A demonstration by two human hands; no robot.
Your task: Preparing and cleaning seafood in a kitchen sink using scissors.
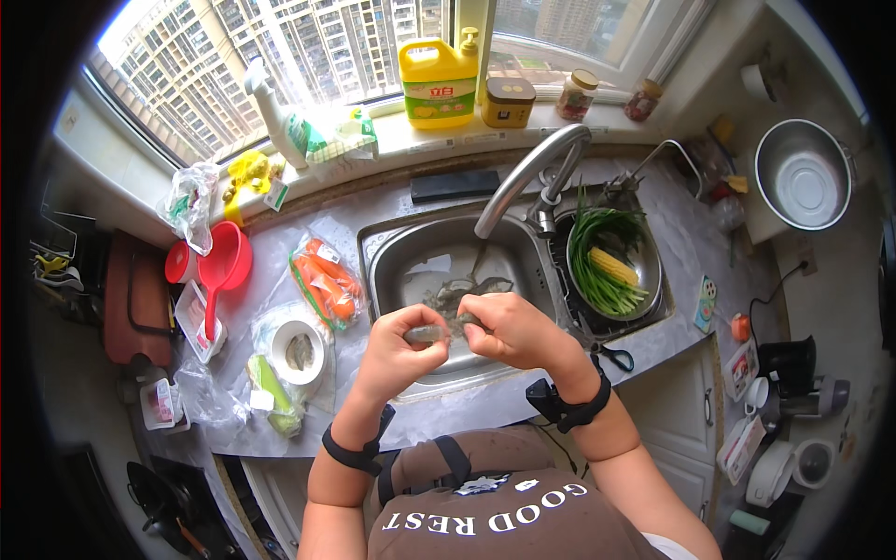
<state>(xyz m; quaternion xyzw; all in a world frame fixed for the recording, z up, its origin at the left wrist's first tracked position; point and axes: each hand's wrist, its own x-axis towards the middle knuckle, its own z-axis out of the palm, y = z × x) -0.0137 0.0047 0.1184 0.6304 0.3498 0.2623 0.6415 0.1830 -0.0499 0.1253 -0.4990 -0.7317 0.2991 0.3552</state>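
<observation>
My left hand (pixel 399 350) grips a grey, translucent raw shrimp (pixel 425 334) between thumb and fingers. Beside it, my right hand (pixel 514 329) pinches a small greyish piece (pixel 474 320), probably part of a shrimp; the fingers partly cover it. Both hands are above the front of a stainless steel sink (pixel 402 269). Below them, several grey shrimp or shrimp parts (pixel 493 285) lie on the sink bottom. To the left, a white bowl (pixel 277 353) holds grey shrimp (pixel 299 352).
A curved faucet (pixel 525 175) arches over the sink. On its right, a metal bowl (pixel 654 276) holds green stalks and corn (pixel 614 267). Scissors (pixel 619 358) lie at the counter's front edge. Bagged carrots (pixel 325 280), a red ladle (pixel 224 259) and a wrapped green vegetable (pixel 273 395) are left.
</observation>
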